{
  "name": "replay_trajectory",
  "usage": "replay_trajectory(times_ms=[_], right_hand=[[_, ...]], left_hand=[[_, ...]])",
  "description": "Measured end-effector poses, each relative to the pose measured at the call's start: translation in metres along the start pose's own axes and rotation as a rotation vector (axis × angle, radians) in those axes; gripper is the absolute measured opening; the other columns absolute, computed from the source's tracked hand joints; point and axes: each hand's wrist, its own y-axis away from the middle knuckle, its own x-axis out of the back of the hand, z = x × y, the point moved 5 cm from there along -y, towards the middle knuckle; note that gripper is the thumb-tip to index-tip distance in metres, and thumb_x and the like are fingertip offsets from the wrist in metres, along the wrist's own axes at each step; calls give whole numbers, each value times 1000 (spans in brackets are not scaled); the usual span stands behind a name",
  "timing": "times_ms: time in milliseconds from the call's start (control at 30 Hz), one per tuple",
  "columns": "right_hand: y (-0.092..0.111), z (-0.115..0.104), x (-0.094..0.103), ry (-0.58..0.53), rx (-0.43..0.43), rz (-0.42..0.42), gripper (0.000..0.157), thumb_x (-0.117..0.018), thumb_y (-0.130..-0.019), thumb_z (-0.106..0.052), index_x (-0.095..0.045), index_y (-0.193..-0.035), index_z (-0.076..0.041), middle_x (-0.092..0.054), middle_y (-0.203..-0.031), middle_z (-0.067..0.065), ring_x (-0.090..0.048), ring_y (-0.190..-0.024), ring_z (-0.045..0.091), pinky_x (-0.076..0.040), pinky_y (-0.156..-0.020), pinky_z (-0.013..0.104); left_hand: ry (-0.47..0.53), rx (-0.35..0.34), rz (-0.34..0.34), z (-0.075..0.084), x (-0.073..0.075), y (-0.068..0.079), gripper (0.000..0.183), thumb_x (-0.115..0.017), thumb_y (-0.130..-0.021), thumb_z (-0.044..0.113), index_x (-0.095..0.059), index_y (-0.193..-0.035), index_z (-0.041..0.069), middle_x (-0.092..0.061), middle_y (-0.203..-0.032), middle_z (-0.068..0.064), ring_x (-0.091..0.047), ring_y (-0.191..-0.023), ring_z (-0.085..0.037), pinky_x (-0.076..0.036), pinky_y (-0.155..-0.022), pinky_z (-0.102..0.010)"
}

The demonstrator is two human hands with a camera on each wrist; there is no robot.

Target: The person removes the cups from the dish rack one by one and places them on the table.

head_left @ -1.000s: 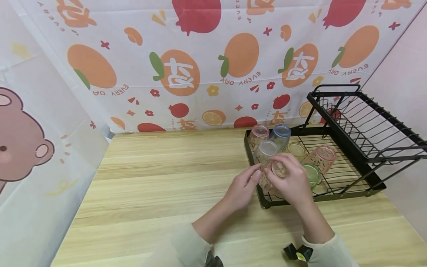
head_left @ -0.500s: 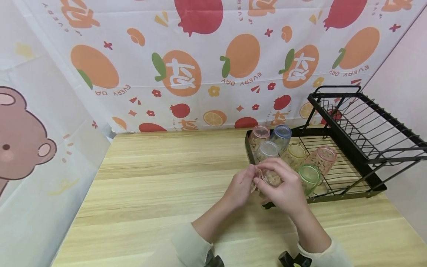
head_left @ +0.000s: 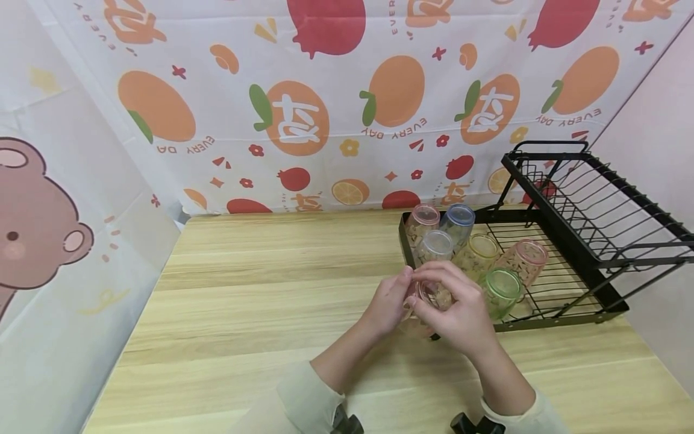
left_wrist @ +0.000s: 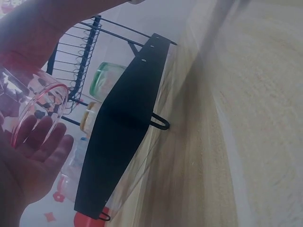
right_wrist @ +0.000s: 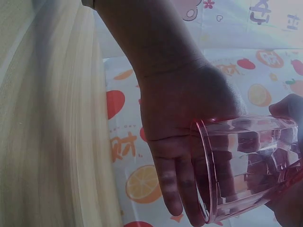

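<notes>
A clear pink-tinted drinking glass [head_left: 437, 295] is held base-up between my two hands, over the front left corner of the black dish rack [head_left: 547, 322]. My right hand [head_left: 461, 307] grips it near the base, thumb and fingers round it. My left hand [head_left: 386, 301] holds it from the left; in the left wrist view its fingers [left_wrist: 52, 142] lie along the rim. In the right wrist view the glass [right_wrist: 251, 165] stands mouth toward the table, the left palm against its side. Part of the glass is hidden behind both hands in the head view.
Upside-down glasses stand in the rack: pink [head_left: 424, 220], blue [head_left: 458, 223], clear [head_left: 435, 246], yellow [head_left: 478, 254], another pink [head_left: 525, 259] and green [head_left: 501, 290]. The rack's raised wire tier [head_left: 612, 199] overhangs the right side. Wooden tabletop [head_left: 260, 289] spreads left, with a fruit-print cloth [head_left: 347, 108] behind.
Both hands have brought the pink glass left and toward the person, from inside the rack's front left corner to its edge. The yellow and green glasses show more fully.
</notes>
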Motion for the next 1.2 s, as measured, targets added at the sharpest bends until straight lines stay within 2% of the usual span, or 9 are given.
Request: replay_trajectory(times_ms=[367,533,667,733,800,867,933,1067,1200], right_hand=[[2,-1,-1,3,4,-16,34,-83,-71,-3,-74,-102,-9,-68,-107,2,-64,-102,13,-50,-88,17],[3,-2,-2,-16,19,-40,35,-83,-70,-3,-73,-102,-9,-68,-108,3,-64,-103,15,-50,-89,18],[3,-3,-3,-43,30,-71,36,-83,-69,-3,-73,-102,-9,-68,-109,3,-64,-106,16,-50,-92,18],[3,-3,-4,-63,50,-82,36,-82,-68,-2,-73,-102,-9,-69,-109,4,-64,-106,16,-51,-91,18],[3,-5,-5,-90,76,-94,36,-82,-68,-2,-73,-102,-8,-69,-108,6,-64,-105,16,-51,-88,18],[2,-7,-7,-124,110,-108,37,-81,-68,-1,-72,-103,-8,-69,-108,8,-64,-104,18,-50,-88,19],[2,-8,-10,-151,137,-123,37,-81,-68,-1,-72,-103,-7,-69,-107,9,-64,-104,19,-50,-89,19],[1,-11,-15,-196,181,-153,36,-80,-68,-2,-72,-102,-6,-69,-105,10,-65,-103,23,-49,-95,22],[0,-12,-22,-234,220,-163,35,-79,-69,-2,-71,-102,-5,-69,-104,13,-64,-103,25,-48,-98,25]], left_hand=[[-14,9,-7,-1,1,0,67,-19,-109,41,-69,-107,-5,-69,-96,-21,-62,-83,-9,-53,-77,-23],[13,47,-34,-3,2,1,67,-21,-108,41,-68,-107,-7,-65,-82,-12,-58,-73,-8,-50,-69,-21],[34,92,-68,-5,2,1,71,-22,-107,46,-67,-109,-8,-68,-85,-14,-63,-78,-13,-52,-76,-22],[77,100,-107,-6,1,0,73,-20,-107,47,-65,-111,-11,-69,-94,-24,-67,-85,-16,-54,-83,-24],[174,103,-177,-6,-2,0,75,-16,-107,45,-60,-117,-14,-65,-111,-33,-68,-95,-18,-54,-90,-28],[255,123,-232,-7,-4,0,75,-14,-107,46,-55,-123,-15,-60,-118,-36,-68,-99,-19,-54,-92,-32],[306,157,-272,-9,-5,2,75,-13,-107,48,-50,-130,-12,-58,-125,-35,-66,-105,-17,-53,-96,-33],[364,230,-313,-15,-2,6,79,-17,-104,58,-47,-138,-6,-55,-135,-28,-61,-118,-25,-49,-102,-37],[472,315,-290,-23,6,12,74,-22,-101,64,-55,-129,3,-65,-123,-13,-64,-111,-19,-52,-96,-31]])
